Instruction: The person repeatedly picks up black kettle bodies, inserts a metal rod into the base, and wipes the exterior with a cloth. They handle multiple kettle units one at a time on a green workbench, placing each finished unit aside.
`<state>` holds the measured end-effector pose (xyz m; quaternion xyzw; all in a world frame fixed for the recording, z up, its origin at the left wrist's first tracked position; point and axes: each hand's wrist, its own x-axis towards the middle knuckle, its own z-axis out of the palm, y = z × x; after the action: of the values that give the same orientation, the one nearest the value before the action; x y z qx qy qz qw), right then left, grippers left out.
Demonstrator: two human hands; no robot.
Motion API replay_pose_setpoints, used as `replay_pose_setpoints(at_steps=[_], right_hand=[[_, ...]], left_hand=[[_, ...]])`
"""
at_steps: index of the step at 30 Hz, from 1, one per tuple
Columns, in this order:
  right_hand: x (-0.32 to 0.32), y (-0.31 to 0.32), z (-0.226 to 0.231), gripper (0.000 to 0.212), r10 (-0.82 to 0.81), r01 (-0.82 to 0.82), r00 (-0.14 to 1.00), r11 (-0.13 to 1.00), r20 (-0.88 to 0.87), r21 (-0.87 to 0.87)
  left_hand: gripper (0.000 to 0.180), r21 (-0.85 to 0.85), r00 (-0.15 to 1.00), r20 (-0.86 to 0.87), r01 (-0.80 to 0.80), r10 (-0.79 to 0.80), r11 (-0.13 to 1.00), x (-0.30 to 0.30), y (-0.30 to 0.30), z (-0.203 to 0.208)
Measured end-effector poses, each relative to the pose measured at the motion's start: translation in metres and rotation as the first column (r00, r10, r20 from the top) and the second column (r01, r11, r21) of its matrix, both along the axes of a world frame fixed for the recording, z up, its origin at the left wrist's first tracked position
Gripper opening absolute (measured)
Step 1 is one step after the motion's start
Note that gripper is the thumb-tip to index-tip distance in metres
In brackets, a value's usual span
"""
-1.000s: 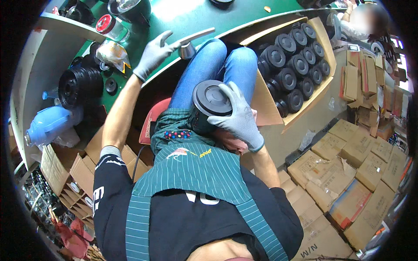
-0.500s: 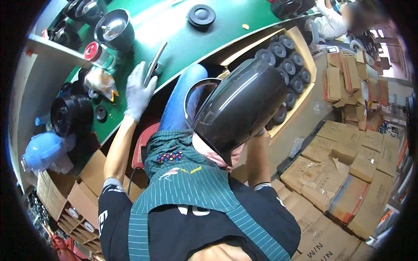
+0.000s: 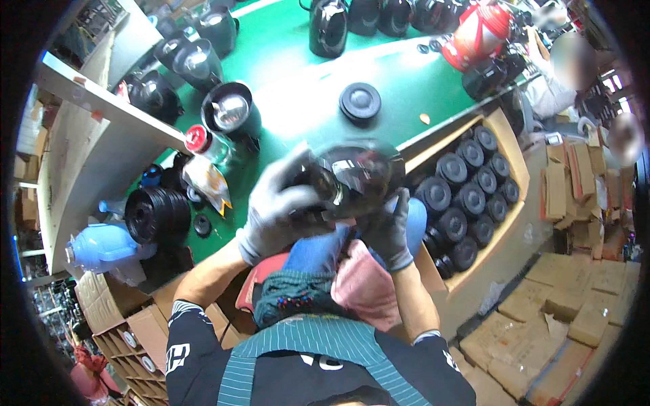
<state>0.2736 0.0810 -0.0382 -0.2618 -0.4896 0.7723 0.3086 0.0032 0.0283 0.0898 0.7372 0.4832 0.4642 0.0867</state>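
A glossy black jug [image 3: 359, 169] is held over my lap, at the near edge of the green bench, with one rounded end turned up; motion smears its outline. My left hand [image 3: 277, 206], in a grey glove, grips its left side, and those fingers are partly blurred. My right hand [image 3: 389, 237], gloved too, holds the lower right side, with its fingertips partly hidden. A pink cloth [image 3: 365, 281] lies across my lap beneath the jug.
An open carton [image 3: 511, 179] of black round lids stands at right. The green bench [image 3: 291, 101] bears a small lid stack [image 3: 360, 103], a red-capped jar [image 3: 206, 143] and several black jugs [image 3: 328, 27]. A blue bottle-like container [image 3: 105, 247] is at left; cardboard boxes [image 3: 569, 291] lie at right.
My left hand has left the metal rod on the bench and come onto the jug. The jug has turned end-up and moved forward and left. My view has shifted, showing more bench.
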Motion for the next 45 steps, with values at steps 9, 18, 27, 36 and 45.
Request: replay_pose_setpoints(at_steps=[9,18,27,36,45], right_hand=[[0.029,0.024,-0.074,0.083,-0.212,-0.12,0.908,0.694,-0.361,-0.71],[0.025,0.029,-0.063,0.087,-0.169,-0.035,0.965,0.673,-0.2,-0.739],[0.008,0.037,-0.054,0.085,-0.049,-0.045,0.991,0.747,-0.122,-0.663],[-0.008,0.039,-0.025,0.077,0.083,-0.086,0.996,0.965,-0.025,-0.248],[-0.08,0.075,0.145,0.082,-0.3,0.062,0.95,0.462,0.09,0.885]], left_hand=[[0.064,0.121,0.591,-0.417,-0.717,0.69,0.687,-0.186,0.273,-0.017],[0.048,-0.135,0.73,-0.269,-0.674,0.628,0.726,-0.265,0.401,-0.058],[0.031,0.272,0.023,-0.826,-0.859,0.563,0.435,-0.396,0.392,-0.086],[0.033,0.532,0.232,-0.617,-0.581,0.752,0.616,-0.335,0.3,0.06],[0.043,0.244,0.693,-0.665,-0.149,0.277,0.958,-0.137,0.086,0.158]])
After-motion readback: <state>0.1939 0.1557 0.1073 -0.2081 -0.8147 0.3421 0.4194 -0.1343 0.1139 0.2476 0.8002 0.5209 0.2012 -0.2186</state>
